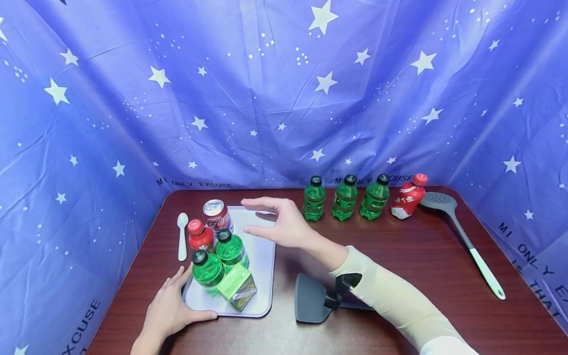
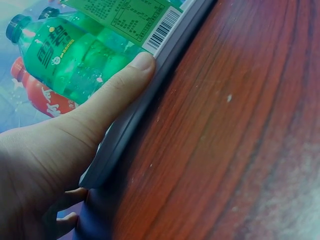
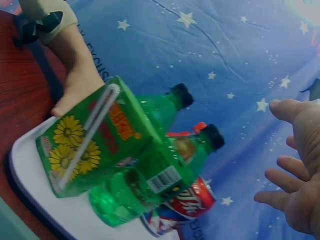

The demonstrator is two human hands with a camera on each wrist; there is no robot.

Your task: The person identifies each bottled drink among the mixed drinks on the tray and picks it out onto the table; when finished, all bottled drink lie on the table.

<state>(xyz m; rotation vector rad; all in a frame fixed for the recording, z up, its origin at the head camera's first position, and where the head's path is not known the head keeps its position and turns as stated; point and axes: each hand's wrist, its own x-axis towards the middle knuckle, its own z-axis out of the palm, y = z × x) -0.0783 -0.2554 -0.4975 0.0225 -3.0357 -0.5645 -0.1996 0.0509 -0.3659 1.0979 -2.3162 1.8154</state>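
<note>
A light-coloured tray (image 1: pixel 259 276) stands at the table's left, carrying two green soda bottles (image 1: pixel 208 272), a red bottle (image 1: pixel 201 236), a soda can (image 1: pixel 217 215) and a green drink carton (image 1: pixel 238 287). The carton, with yellow flowers and a straw, leans tilted against the bottles. My left hand (image 1: pixel 166 305) holds the tray's near left corner, thumb along the front rim and fingers by the left side. Over the tray's far right edge hovers my right hand (image 1: pixel 284 223), thumb and fingers spread apart with nothing between them. The right wrist view shows this hand (image 3: pixel 300 170) apart from the can.
Several bottles stand along the back: three green ones (image 1: pixel 344 198) and one red (image 1: pixel 409 196). A skimmer (image 1: pixel 461 229) lies at the right. The dark spatula (image 1: pixel 312 298) is partly under the right forearm. Left of the tray is a small white spoon (image 1: pixel 182 236).
</note>
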